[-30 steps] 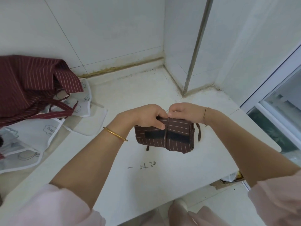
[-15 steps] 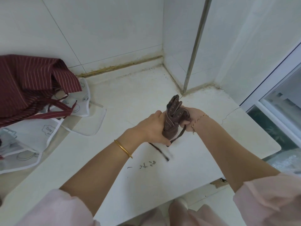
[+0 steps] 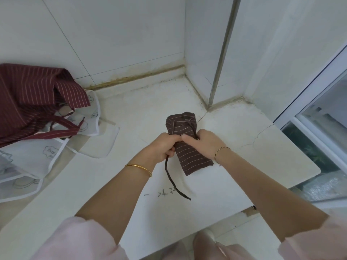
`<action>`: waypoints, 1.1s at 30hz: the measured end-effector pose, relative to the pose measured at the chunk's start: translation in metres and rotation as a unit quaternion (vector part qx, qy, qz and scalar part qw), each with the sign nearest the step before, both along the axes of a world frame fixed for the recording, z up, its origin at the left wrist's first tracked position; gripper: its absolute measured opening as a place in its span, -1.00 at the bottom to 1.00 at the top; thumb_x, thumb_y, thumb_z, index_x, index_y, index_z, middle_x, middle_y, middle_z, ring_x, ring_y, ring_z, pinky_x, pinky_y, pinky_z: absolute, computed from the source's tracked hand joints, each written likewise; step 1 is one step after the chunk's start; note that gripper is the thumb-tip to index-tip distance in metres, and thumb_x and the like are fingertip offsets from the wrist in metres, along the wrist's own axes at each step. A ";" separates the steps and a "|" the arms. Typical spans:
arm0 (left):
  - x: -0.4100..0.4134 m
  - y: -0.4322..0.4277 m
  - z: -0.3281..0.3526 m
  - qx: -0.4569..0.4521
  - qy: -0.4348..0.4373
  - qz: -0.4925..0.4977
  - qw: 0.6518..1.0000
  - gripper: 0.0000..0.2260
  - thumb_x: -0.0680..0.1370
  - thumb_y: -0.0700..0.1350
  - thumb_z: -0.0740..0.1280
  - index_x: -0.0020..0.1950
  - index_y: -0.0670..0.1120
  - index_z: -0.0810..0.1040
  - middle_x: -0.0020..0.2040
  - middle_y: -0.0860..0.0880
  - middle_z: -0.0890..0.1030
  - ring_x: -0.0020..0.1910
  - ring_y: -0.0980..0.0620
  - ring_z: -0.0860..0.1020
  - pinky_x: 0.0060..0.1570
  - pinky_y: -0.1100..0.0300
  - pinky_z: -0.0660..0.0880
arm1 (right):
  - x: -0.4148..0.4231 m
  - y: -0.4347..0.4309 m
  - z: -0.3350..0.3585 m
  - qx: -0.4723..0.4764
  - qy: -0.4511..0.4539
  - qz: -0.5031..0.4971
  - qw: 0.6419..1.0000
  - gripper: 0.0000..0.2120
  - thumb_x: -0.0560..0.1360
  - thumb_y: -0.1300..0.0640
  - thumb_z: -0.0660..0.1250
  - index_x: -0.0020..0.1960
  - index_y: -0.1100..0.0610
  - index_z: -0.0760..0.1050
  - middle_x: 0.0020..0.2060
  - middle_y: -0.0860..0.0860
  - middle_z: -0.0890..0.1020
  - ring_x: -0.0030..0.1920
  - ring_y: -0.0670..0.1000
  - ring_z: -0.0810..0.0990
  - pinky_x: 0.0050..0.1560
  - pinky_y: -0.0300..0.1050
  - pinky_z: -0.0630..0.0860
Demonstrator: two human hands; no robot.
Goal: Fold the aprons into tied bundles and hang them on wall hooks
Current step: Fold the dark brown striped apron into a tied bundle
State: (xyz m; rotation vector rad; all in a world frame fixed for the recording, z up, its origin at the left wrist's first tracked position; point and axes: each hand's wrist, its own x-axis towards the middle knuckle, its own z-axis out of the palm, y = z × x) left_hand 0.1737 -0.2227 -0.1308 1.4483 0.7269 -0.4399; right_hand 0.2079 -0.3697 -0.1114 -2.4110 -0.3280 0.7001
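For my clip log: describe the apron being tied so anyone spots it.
On the white counter in the tiled corner, look between the left hand and right hand. They grip a brown striped bundle, small, folded, a dark strap trailing, unlike the loose red apron and white aprons heaped at left.

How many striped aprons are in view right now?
2: a folded bundle held in the left hand and right hand; a maroon heap far left, which may hide more.
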 end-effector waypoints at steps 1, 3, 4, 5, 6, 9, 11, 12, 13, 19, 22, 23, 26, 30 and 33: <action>-0.001 0.000 -0.002 0.002 0.012 0.008 1.000 -0.91 0.54 -0.25 0.28 -0.18 -0.16 0.46 -0.35 -0.04 0.36 -0.53 0.14 0.21 -0.66 0.36 0.10 | -0.005 0.002 -0.002 0.000 0.025 0.010 1.000 -0.54 0.42 -0.30 0.28 -0.08 0.12 0.42 -0.16 0.01 0.55 -0.13 0.03 0.57 -0.17 -0.12 0.48; -0.003 -0.002 -0.006 -0.004 0.032 0.015 0.999 -0.88 0.54 -0.24 0.28 -0.21 -0.15 0.45 -0.35 -0.04 0.35 -0.54 0.14 0.21 -0.67 0.37 0.09 | -0.011 0.004 -0.011 -0.049 0.013 0.036 0.998 -0.41 0.31 -0.34 0.36 0.07 0.13 0.43 -0.02 0.03 0.54 -0.04 0.03 0.58 -0.06 -0.06 0.55; -0.005 -0.002 -0.008 -0.005 0.040 0.012 0.999 -0.87 0.55 -0.24 0.28 -0.21 -0.15 0.45 -0.35 -0.04 0.36 -0.53 0.14 0.21 -0.67 0.37 0.09 | -0.012 0.005 -0.018 -0.062 0.000 0.033 0.998 -0.35 0.31 -0.34 0.37 0.14 0.14 0.42 0.04 0.04 0.52 0.00 0.05 0.57 0.00 -0.03 0.55; -0.006 -0.002 -0.009 -0.001 0.046 0.006 0.999 -0.87 0.55 -0.24 0.27 -0.20 -0.15 0.45 -0.34 -0.04 0.36 -0.51 0.13 0.22 -0.67 0.37 0.09 | -0.013 0.007 -0.022 -0.053 -0.005 0.022 0.998 -0.34 0.33 -0.33 0.36 0.18 0.16 0.40 0.08 0.05 0.51 0.03 0.06 0.56 0.03 -0.01 0.54; -0.007 -0.002 -0.010 0.003 0.053 -0.001 0.999 -0.88 0.54 -0.24 0.26 -0.20 -0.15 0.45 -0.34 -0.05 0.37 -0.49 0.13 0.22 -0.67 0.37 0.09 | -0.014 0.009 -0.026 -0.029 -0.006 0.006 1.000 -0.34 0.36 -0.30 0.34 0.22 0.17 0.37 0.10 0.05 0.50 0.05 0.06 0.55 0.06 0.00 0.53; -0.009 0.008 -0.013 0.000 0.077 -0.011 0.997 -0.97 0.51 -0.22 0.24 -0.13 -0.15 0.45 -0.31 -0.04 0.44 -0.49 0.12 0.27 -0.67 0.36 0.12 | -0.010 0.016 -0.029 0.031 0.022 -0.001 0.999 -0.45 0.47 -0.15 0.31 0.27 0.19 0.30 0.05 0.03 0.48 0.05 0.06 0.52 0.08 -0.04 0.48; -0.015 0.018 -0.016 -0.009 0.101 -0.028 0.994 -0.96 0.50 -0.20 0.26 -0.08 -0.13 0.44 -0.31 -0.02 0.46 -0.47 0.12 0.31 -0.66 0.35 0.16 | -0.006 0.017 -0.030 0.058 0.054 -0.020 0.997 -0.67 0.51 0.00 0.27 0.18 0.15 0.34 -0.02 0.05 0.52 0.00 0.07 0.54 0.07 -0.03 0.49; -0.020 0.021 -0.017 -0.011 0.115 -0.046 0.992 -0.94 0.50 -0.19 0.27 -0.05 -0.13 0.43 -0.31 -0.02 0.47 -0.47 0.12 0.32 -0.64 0.35 0.18 | -0.004 0.016 -0.032 0.058 0.049 -0.027 0.997 -0.77 0.53 0.04 0.22 0.11 0.14 0.37 -0.06 0.07 0.55 -0.02 0.09 0.56 0.08 0.00 0.50; -0.023 0.022 -0.019 -0.007 0.125 -0.069 0.990 -0.91 0.50 -0.18 0.28 -0.03 -0.14 0.43 -0.30 -0.02 0.48 -0.46 0.12 0.34 -0.62 0.34 0.20 | -0.002 0.015 -0.034 0.048 0.028 -0.025 0.998 -0.84 0.55 0.08 0.17 0.07 0.14 0.39 -0.11 0.09 0.56 -0.03 0.12 0.58 0.07 0.02 0.51; -0.024 0.008 -0.031 0.182 0.090 -0.125 0.971 -0.42 0.43 -0.16 0.40 0.33 -0.21 0.17 0.13 -0.19 0.51 0.00 -0.14 0.60 -0.07 0.04 0.61 | 0.001 0.025 -0.047 -0.050 -0.114 0.089 0.988 -0.57 0.61 0.21 0.04 0.47 0.02 0.17 -0.03 0.06 0.56 -0.04 0.15 0.55 -0.03 -0.05 0.46; -0.023 0.011 -0.026 0.319 0.030 -0.184 0.929 -0.26 0.41 -0.11 0.46 0.42 -0.08 0.06 0.21 -0.16 0.39 0.11 -0.12 0.51 0.01 0.07 0.55 | 0.009 0.032 -0.051 -0.092 -0.120 0.116 0.982 -0.59 0.61 0.19 0.04 0.44 0.00 0.21 0.09 0.12 0.57 0.03 0.16 0.55 0.02 -0.03 0.47; -0.022 0.013 -0.026 0.347 0.007 -0.196 0.917 -0.23 0.39 -0.10 0.48 0.43 -0.06 0.07 0.23 -0.16 0.35 0.13 -0.11 0.47 0.07 0.07 0.51 | 0.011 0.032 -0.052 -0.098 -0.126 0.110 0.981 -0.65 0.62 0.17 0.05 0.39 0.04 0.27 0.08 0.14 0.57 0.01 0.17 0.55 -0.01 -0.04 0.47; -0.022 0.018 -0.024 0.364 -0.050 -0.212 0.905 -0.35 0.40 -0.15 0.48 0.36 -0.04 0.18 0.23 -0.13 0.27 0.05 -0.04 0.43 0.01 0.19 0.47 | 0.013 0.034 -0.056 -0.089 -0.113 0.069 0.987 -0.76 0.63 0.11 0.07 0.25 0.15 0.34 0.03 0.16 0.58 -0.02 0.18 0.55 -0.03 -0.03 0.46; -0.026 0.016 -0.028 0.373 -0.068 -0.252 0.890 -0.44 0.47 -0.16 0.43 0.37 -0.03 0.22 0.28 -0.13 0.28 0.08 -0.05 0.46 0.08 0.21 0.46 | 0.017 0.036 -0.064 -0.057 -0.054 0.020 0.997 -0.78 0.62 0.13 0.09 0.21 0.21 0.34 0.01 0.14 0.55 -0.02 0.16 0.51 -0.01 -0.06 0.42; -0.024 0.015 -0.032 0.377 -0.052 -0.257 0.889 -0.43 0.48 -0.16 0.41 0.41 -0.03 0.20 0.31 -0.14 0.27 0.17 -0.09 0.46 0.16 0.16 0.45 | 0.026 0.038 -0.070 -0.006 0.025 -0.027 0.999 -0.83 0.61 0.18 0.11 0.16 0.22 0.37 -0.08 0.11 0.47 -0.08 0.11 0.46 -0.08 -0.13 0.36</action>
